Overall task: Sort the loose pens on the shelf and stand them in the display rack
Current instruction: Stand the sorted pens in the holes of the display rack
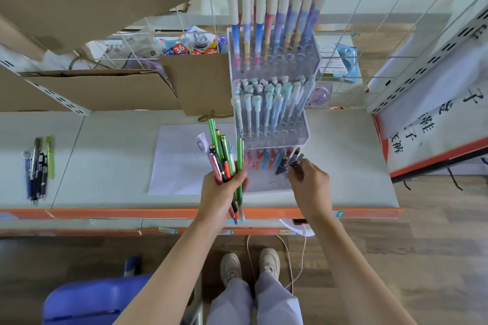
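Pens, a mixed bundle of green, pink, red & black plastic ones [224,163], stand fanned upward in the left hand [221,192], fingers curled tight round them, just left of the clear acrylic tiered display rack [306,137] on the white shelf w/ orange front edge [105,166]. Right hand [310,186] is at the rack's lowest front tier, fingertips pinching a dark blue pen [291,162] among the pens already standing there. Rack's middle tier holds pastel capped pens [266,108]; top tier holds tall purple-&-cream pens [277,8]. Well left of the rack, a small loose group of blue, black & green pens [38,166] lies flat on the shelf. White paper sheet [177,161] lies beside the rack, under the left hand's bundle.
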